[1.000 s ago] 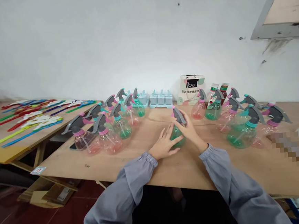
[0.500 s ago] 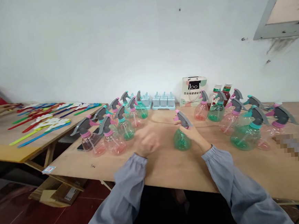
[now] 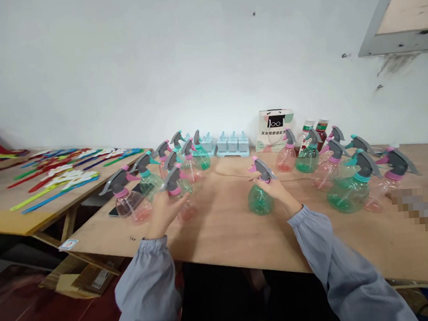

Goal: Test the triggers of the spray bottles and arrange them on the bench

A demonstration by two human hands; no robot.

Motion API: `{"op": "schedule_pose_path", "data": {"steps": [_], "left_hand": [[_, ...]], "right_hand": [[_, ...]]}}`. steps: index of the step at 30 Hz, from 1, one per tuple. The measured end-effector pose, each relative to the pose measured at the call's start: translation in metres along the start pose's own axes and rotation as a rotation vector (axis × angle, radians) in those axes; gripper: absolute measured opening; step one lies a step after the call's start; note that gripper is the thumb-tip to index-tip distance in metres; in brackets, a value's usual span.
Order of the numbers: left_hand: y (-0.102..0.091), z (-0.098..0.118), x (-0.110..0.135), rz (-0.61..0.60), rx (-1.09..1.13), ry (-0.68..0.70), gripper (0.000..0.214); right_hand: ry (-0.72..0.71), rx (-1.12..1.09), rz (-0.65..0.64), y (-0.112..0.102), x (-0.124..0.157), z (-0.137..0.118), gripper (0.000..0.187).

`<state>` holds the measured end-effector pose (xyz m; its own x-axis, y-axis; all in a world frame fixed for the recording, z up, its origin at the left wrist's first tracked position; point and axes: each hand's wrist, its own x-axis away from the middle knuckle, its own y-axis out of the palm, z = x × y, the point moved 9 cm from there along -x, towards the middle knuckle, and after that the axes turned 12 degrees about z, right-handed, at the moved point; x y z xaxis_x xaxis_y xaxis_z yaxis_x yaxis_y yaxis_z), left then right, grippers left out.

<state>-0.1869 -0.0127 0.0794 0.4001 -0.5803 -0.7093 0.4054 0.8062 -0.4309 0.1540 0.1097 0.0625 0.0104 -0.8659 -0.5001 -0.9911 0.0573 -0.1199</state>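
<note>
My right hand [image 3: 278, 190] grips the neck of a green spray bottle [image 3: 259, 199] with a grey and pink trigger head, standing upright on the plywood table [image 3: 227, 233]. My left hand [image 3: 164, 209] is closed round a pink spray bottle [image 3: 182, 202] at the near edge of the left cluster of spray bottles [image 3: 149, 180]. The picture is slightly smeared there, and the bottle seems tilted toward me.
Another cluster of pink and green spray bottles [image 3: 348, 174] stands at the right. Light blue moulds [image 3: 231, 143], a white box [image 3: 274, 128] and two capped bottles [image 3: 315, 128] line the wall. A second table [image 3: 2, 207] at the left carries several coloured strips. Cardboard [image 3: 82, 277] lies on the floor.
My left hand left the green bottle, swung left and closed on a pink bottle in the left cluster. My right hand kept hold of the green bottle, which stays put.
</note>
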Motion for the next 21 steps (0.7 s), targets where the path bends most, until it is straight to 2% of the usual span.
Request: {"op": "schedule_pose_path", "data": {"steps": [2, 5, 8, 10, 12, 14, 16, 18, 21], "left_hand": [[0.032, 0.026, 0.009, -0.107, 0.174, 0.07, 0.033], [0.074, 0.06, 0.014, -0.109, 0.405, 0.078, 0.033], [0.114, 0.079, 0.014, -0.146, 0.498, 0.03, 0.036], [0.132, 0.082, 0.014, -0.16, 0.548, -0.014, 0.039], [0.139, 0.081, 0.016, -0.129, 0.571, -0.025, 0.049], [0.139, 0.081, 0.019, -0.107, 0.554, 0.021, 0.063], [0.139, 0.082, 0.023, -0.131, 0.522, 0.08, 0.071], [0.138, 0.082, 0.024, -0.152, 0.504, 0.102, 0.071], [0.136, 0.081, 0.023, -0.147, 0.495, 0.105, 0.07]], "right_hand": [[0.04, 0.031, 0.008, -0.005, 0.0, 0.004, 0.028], [0.089, -0.002, 0.046, -0.014, -0.003, 0.008, 0.024], [0.217, -0.194, 0.09, -0.019, -0.006, 0.014, 0.025], [0.296, -0.355, 0.069, -0.017, -0.006, 0.014, 0.03], [0.322, -0.449, -0.017, -0.008, -0.004, 0.009, 0.033], [0.325, -0.474, -0.117, 0.002, 0.0, 0.003, 0.035], [0.337, -0.477, -0.156, 0.009, 0.004, 0.002, 0.034], [0.354, -0.482, -0.115, 0.01, 0.006, 0.006, 0.029], [0.368, -0.481, 0.02, 0.004, 0.004, 0.017, 0.022]]}}
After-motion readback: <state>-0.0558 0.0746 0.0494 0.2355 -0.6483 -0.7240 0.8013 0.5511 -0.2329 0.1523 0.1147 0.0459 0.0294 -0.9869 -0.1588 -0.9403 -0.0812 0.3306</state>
